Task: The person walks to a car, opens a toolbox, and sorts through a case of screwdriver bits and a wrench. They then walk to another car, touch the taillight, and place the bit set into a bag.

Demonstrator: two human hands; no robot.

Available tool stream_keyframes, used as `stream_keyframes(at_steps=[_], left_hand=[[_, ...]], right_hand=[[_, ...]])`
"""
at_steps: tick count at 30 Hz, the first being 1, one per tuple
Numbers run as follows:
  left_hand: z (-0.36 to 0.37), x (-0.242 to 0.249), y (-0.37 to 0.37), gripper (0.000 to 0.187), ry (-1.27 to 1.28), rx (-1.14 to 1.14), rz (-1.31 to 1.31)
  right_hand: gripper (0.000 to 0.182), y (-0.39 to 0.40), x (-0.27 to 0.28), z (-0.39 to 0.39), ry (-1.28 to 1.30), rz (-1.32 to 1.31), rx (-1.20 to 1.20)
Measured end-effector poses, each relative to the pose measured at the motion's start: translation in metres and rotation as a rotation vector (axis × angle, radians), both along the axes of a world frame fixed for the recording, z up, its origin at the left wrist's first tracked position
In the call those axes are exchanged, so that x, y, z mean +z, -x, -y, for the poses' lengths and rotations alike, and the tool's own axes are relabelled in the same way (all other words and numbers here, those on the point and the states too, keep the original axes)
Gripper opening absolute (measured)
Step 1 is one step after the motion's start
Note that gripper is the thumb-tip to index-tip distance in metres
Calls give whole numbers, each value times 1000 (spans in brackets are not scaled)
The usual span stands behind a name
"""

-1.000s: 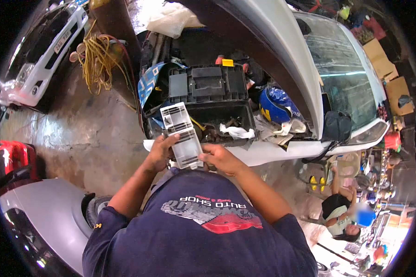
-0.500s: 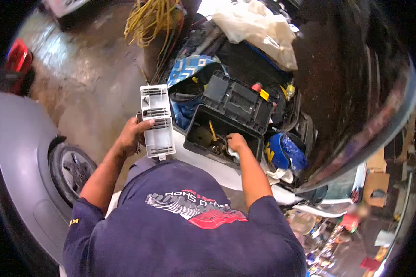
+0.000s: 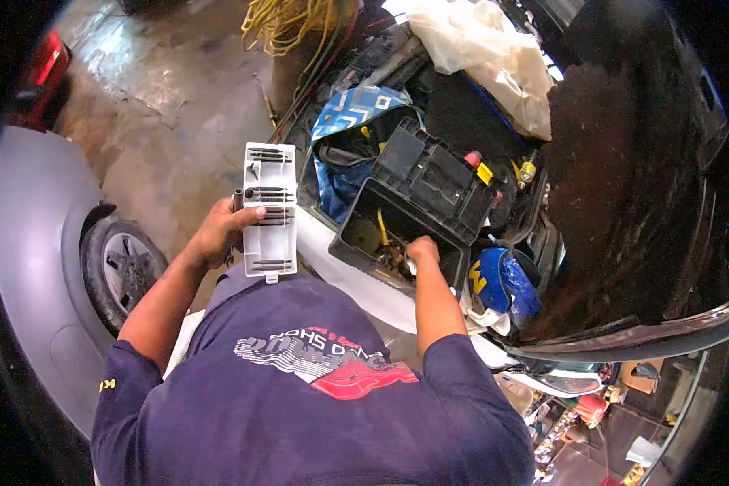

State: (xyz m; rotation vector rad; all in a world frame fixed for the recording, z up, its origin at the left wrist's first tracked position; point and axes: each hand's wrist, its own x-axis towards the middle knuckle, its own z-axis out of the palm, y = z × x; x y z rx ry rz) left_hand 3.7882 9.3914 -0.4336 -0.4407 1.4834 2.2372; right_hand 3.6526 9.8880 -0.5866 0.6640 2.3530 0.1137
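Note:
My left hand [image 3: 218, 231] is closed around the side of an opened white plastic bit case [image 3: 269, 251], thumb over its inner edge. Several dark bits [image 3: 269, 194] lie in rows in both halves. A dark metal cylinder [image 3: 237, 200] pokes up between the case and my fingers. My right hand [image 3: 422, 249] reaches down into a black toolbox [image 3: 356, 263], its fingers curled among loose metal parts; whatever they grip is hidden. A yellow-handled tool [image 3: 382, 227] stands in the box beside them. The box's lid [image 3: 433, 182] is tipped back.
The toolbox sits at the edge of a car's open bay. Around it are a blue patterned bag [image 3: 336, 190], a blue bundle [image 3: 506, 283] and a cream cloth [image 3: 486, 61]. A yellow cord coil [image 3: 287, 24] hangs behind. A grey car [image 3: 44, 267] stands at left.
The view has shifted, so the toolbox and bay sit further right. My right hand stays in the box, now slightly lower among the parts. My left hand still holds the case.

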Motion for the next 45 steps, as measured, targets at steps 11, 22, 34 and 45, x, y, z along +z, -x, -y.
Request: stream_keyframes(at_steps=[11, 22, 34, 45], left_hand=[[-6, 13, 18, 48, 7, -77, -24], [-24, 25, 29, 47, 9, -91, -60], [-86, 51, 57, 45, -200, -300, -51], [-128, 103, 53, 50, -342, -396, -29]], right_hand=[[30, -13, -54, -43, 254, -151, 224], [22, -47, 41, -47, 781, -947, -337], [19, -96, 181, -1, 1546, -981, -720], [29, -155, 310, 89, 1597, -626, -466]])
